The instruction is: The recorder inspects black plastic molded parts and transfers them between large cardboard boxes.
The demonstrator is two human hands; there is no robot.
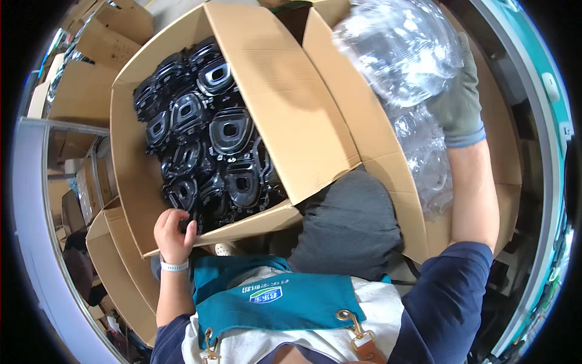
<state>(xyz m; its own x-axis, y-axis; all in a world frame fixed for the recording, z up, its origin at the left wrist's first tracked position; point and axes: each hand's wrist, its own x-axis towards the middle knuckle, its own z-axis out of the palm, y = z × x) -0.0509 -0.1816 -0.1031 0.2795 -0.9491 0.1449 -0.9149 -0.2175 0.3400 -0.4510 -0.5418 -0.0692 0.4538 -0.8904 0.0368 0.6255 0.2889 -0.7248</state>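
My left hand (174, 235) is bare, with a white band at the wrist. It hangs over the near edge of an open carton (130, 182), fingers bent and thumb apart, with nothing visible between them. Rows of glossy black plastic housings (231, 130), each with a framed opening, fill that carton. My right hand (459, 100), in a grey glove, grips the side of a clear plastic piece (403, 45) over a second carton (388, 164). Its fingertips are partly hidden behind the shiny plastic. More clear plastic pieces (424, 158) lie below it in the second carton.
A raised cardboard flap (279, 91) stands between the two cartons. My knee (351, 218) is close against them. Further cartons (97, 91) stand at the far left, beside a pale frame post (36, 200). A grey and teal frame (539, 91) curves along the right.
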